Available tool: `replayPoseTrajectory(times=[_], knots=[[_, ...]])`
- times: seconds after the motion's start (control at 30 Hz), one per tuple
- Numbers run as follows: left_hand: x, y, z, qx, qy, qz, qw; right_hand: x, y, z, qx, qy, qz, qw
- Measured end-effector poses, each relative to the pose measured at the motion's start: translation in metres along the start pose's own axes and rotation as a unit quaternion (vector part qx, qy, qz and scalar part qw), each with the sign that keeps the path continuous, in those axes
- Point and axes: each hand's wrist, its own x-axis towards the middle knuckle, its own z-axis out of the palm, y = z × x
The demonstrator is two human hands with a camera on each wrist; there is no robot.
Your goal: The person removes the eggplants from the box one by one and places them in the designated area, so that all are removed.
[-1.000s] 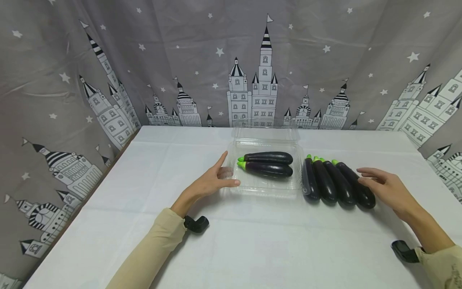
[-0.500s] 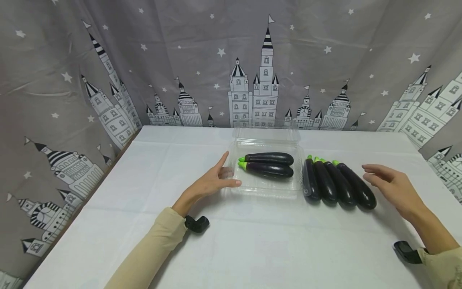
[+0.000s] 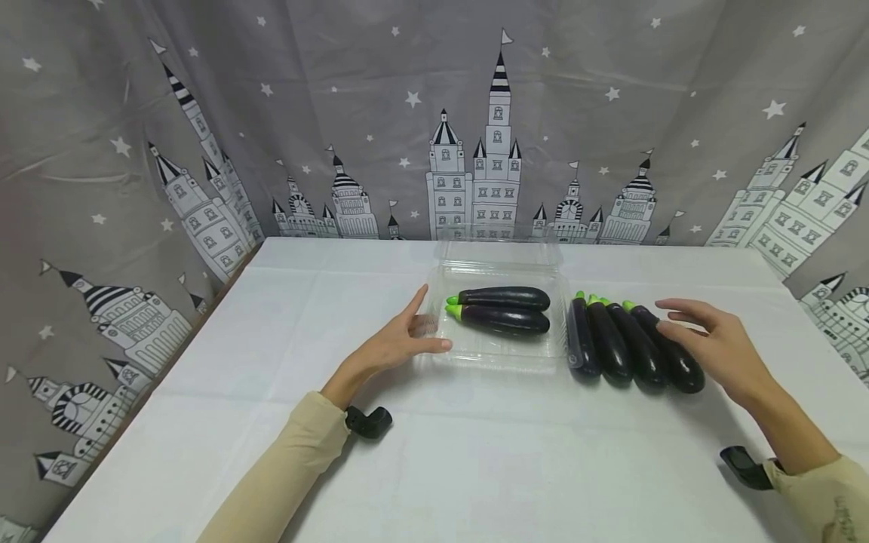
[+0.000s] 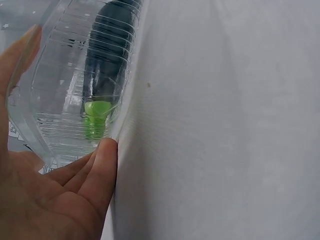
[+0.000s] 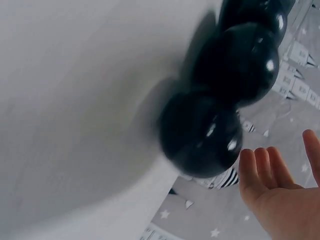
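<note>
A clear plastic clamshell box (image 3: pixel 498 351) lies with its lid raised at the back. Two dark eggplants with green stems are inside, a rear eggplant (image 3: pixel 505 297) and a front eggplant (image 3: pixel 505 320), lying side by side. My left hand (image 3: pixel 390 343) rests against the box's left end, thumb and fingers spread; the left wrist view shows fingertips (image 4: pixel 106 150) at the plastic wall. Right of the box, several more eggplants lie in a slanted row. Over the rightmost eggplant (image 3: pixel 682 366), my right hand (image 3: pixel 723 347) reaches with extended fingers, holding nothing.
A white cloth (image 3: pixel 475 460) covers the table. The raised lid (image 3: pixel 498 249) stands close to the grey castle-print curtain (image 3: pixel 584 98) behind the table. The leftmost eggplant (image 3: pixel 582 339) of the row lies right beside the box's right wall.
My right hand drew slightly right, away from the row, then came back left over the rightmost eggplant. The left hand, the box and the eggplants stayed in place.
</note>
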Motion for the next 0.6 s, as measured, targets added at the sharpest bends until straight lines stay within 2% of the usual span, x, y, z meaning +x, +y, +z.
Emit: replayPoseTrajectory(times=[0.4,0.6], knots=[[0.0,0.0,0.001,0.024,0.004,-0.011,0.9997,0.0,-0.032,0.024,0.037,-0.028,-0.063,0.9969],[0.001,0.001,0.001,0.022,-0.001,-0.001,0.9998,0.0,-0.05,0.036,0.055,-0.039,-0.089,0.9937]])
